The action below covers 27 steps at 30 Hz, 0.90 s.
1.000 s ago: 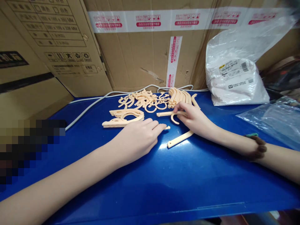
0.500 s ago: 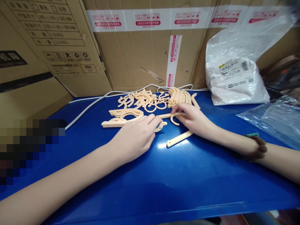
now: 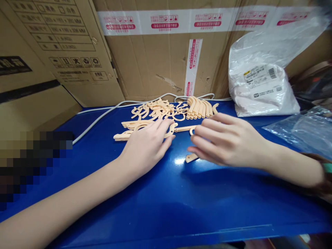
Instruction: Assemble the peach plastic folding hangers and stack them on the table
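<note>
My left hand is closed on a beige plastic hanger hook, whose holed end sticks out between fingertips and thumb. Beside it lie folded beige hanger pieces, partly covered by that hand. My right hand hovers over a straight beige hanger arm, its fingers loosely bent and a little apart, slightly blurred. Only the near-left end of that arm shows; the rest is hidden. A thin hanger arm with a curved hook lies on the table just behind the right fingers.
Loose hooks lie piled at the back, next to a row of curved hanger arms. A white cable runs behind them. Cardboard boxes wall the blue table. A white plastic bag and clear film are right.
My right hand has left the thin arm and come nearer, over the straight arm. My left hand has raised the hook slightly and tilted its end up.
</note>
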Each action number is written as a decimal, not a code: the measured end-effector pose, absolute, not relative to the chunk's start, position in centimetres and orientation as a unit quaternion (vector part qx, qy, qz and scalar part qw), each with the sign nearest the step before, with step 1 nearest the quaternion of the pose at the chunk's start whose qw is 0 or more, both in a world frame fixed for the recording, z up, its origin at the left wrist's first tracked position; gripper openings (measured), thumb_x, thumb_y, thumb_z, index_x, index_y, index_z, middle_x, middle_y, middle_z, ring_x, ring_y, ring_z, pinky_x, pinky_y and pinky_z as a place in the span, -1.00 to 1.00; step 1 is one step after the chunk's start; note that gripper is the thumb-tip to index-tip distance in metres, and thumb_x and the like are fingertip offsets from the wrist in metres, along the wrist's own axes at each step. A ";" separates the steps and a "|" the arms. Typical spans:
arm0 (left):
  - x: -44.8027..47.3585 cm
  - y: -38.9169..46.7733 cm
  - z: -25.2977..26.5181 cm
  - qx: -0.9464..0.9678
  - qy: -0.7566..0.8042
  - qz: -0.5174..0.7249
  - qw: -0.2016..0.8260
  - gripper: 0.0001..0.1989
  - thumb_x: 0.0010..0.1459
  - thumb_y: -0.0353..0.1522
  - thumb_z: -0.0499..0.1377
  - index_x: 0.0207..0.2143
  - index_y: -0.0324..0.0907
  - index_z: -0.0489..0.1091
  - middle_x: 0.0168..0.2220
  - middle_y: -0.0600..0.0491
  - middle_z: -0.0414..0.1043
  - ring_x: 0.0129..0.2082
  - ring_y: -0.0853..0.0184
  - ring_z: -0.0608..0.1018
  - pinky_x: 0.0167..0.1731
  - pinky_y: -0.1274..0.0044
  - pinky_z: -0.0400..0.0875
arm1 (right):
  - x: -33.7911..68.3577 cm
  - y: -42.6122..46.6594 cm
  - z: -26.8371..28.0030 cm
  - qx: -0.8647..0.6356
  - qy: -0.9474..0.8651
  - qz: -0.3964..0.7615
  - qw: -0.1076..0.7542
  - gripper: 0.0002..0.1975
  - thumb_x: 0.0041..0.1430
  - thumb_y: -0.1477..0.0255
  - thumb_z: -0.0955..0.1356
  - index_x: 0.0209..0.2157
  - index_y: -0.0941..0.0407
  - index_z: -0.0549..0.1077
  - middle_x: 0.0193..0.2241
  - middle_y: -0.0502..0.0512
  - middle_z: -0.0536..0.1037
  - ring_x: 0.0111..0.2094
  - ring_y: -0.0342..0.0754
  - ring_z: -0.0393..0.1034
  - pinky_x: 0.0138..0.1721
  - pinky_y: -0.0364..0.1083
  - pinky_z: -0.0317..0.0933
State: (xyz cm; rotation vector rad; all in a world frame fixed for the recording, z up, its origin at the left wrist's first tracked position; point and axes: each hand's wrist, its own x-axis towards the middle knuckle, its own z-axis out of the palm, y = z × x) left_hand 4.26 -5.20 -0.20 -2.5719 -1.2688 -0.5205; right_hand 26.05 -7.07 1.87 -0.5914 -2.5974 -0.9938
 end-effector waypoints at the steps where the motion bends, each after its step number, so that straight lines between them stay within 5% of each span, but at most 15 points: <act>1: 4.3 -5.2 -0.2 -0.876 -0.435 -0.177 0.109 -0.72 0.33 -0.32 0.01 0.04 -0.21 0.28 -0.09 -0.02 0.49 -0.15 0.17 0.56 -0.31 0.45 0.40 | 25.9 -7.7 2.1 -0.197 -0.906 -0.350 0.138 -0.68 0.34 0.39 0.20 -0.46 0.11 0.44 -0.53 0.05 0.44 -0.44 -0.04 0.26 -0.35 -0.02 0.05; 10: 4.4 -5.1 -0.2 -0.877 -0.444 -0.163 0.078 -0.73 0.33 -0.31 0.01 0.01 -0.22 0.28 -0.12 -0.02 0.50 -0.18 0.19 0.56 -0.32 0.46 0.35 | 26.1 -9.7 1.3 -0.281 -0.924 -0.253 0.055 -0.85 0.19 0.43 0.30 -0.44 0.12 0.44 -0.44 0.09 0.44 -0.36 0.04 0.34 -0.29 0.02 0.07; 21: 4.2 -4.7 -0.4 -0.866 -0.456 -0.194 -0.066 -0.73 0.32 -0.25 0.02 -0.01 -0.19 0.28 -0.21 0.02 0.49 -0.23 0.20 0.53 -0.30 0.43 0.31 | 26.0 -7.2 -0.9 -0.304 -0.947 -0.053 0.086 -0.72 0.44 0.36 0.07 -0.26 0.16 0.28 -0.40 0.04 0.45 -0.46 -0.11 0.37 -0.41 -0.11 0.11; 27: 4.2 -4.6 -0.5 -0.860 -0.460 -0.204 -0.083 -0.72 0.31 -0.25 0.03 0.01 -0.17 0.28 -0.25 0.04 0.48 -0.27 0.23 0.52 -0.35 0.46 0.26 | 26.3 -7.0 -1.4 -0.299 -0.945 -0.122 0.042 -0.64 0.45 0.30 0.00 -0.17 0.13 0.30 -0.42 0.01 0.48 -0.57 -0.10 0.37 -0.55 -0.08 -0.07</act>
